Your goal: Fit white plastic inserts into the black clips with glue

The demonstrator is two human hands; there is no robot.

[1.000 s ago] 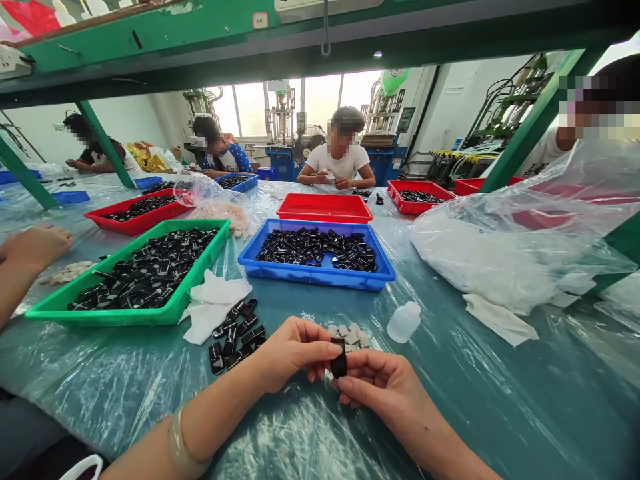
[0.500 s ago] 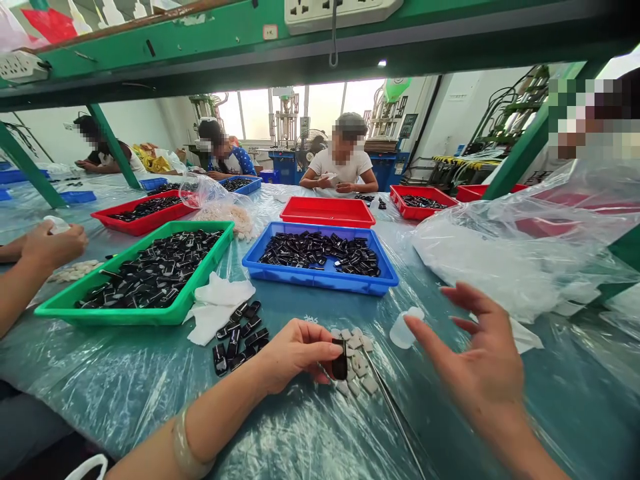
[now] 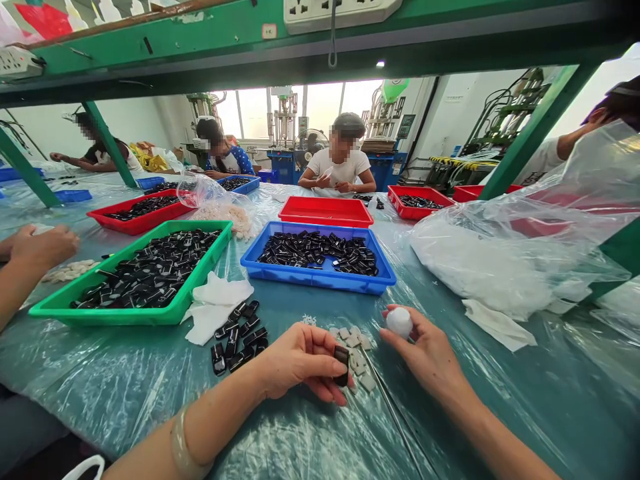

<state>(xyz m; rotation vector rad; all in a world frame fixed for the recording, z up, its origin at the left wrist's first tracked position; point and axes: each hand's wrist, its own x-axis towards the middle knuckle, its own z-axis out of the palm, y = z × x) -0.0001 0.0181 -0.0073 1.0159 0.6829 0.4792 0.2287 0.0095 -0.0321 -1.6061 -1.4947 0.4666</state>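
My left hand (image 3: 310,363) pinches a glossy black piece (image 3: 341,365) between thumb and fingers, just left of a small pile of pale square pads (image 3: 367,381). To the right of the pile, my right hand (image 3: 425,347) has its fingers around a small white translucent bottle (image 3: 399,323). Metal tweezers (image 3: 395,410) lie on the table between my two hands. Several more black pieces (image 3: 233,341) are grouped left of my left hand, beside a crumpled white cloth (image 3: 218,300).
A green tray (image 3: 201,287) and a blue tray (image 3: 320,279) hold many black pieces. Behind them is a red tray (image 3: 326,212). A large plastic bag (image 3: 480,260) lies at right. A co-worker's hands (image 3: 45,247) are at far left; a green shelf beam (image 3: 220,40) crosses above.
My right hand has moved left, closed on the white bottle and lifted it. The black piece in my left hand has tilted, and more of that hand's fingers show beneath it.
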